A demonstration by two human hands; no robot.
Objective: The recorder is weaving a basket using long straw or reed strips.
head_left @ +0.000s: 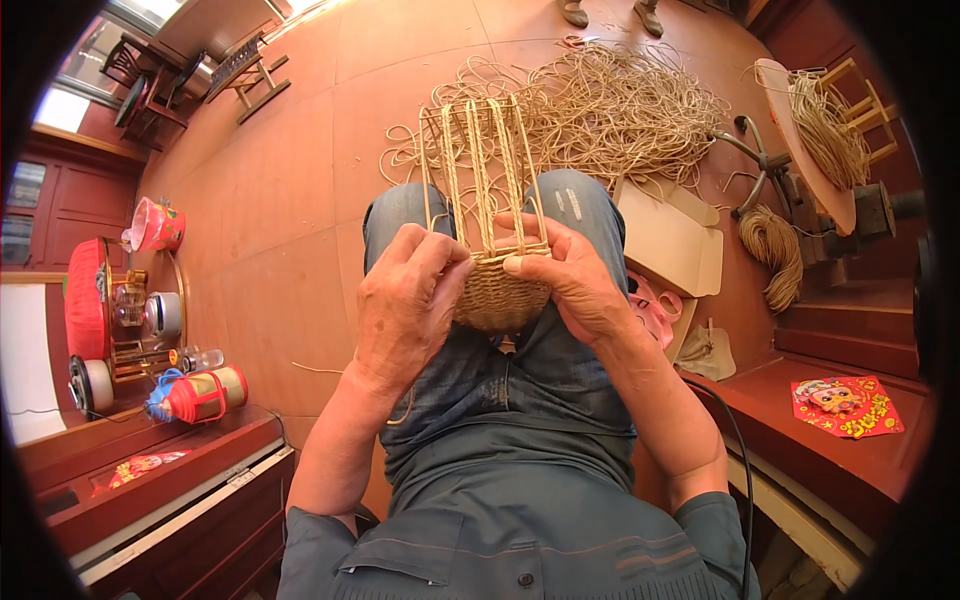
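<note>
A partly woven basket (503,295) of tan cord rests between my knees, its woven end toward me. Beyond the weave, its wire frame (423,150) stands bare except for several lengthwise cords (481,160). My right hand (570,275) grips the right side of the woven edge, thumb on the near face and fingers reaching behind the cords. At the left of that edge, my left hand (410,295) is closed in a pinch. What lies between its fingertips is too small to make out, though a loose cord end (403,408) hangs below that wrist.
A large tangle of cord (630,115) spreads over the floor ahead. To the right are an open cardboard box (670,235), a hanging cord bundle (772,255) and a stool (805,140) carrying more cord. A red thermos (205,395) stands left, near a red bucket (157,225).
</note>
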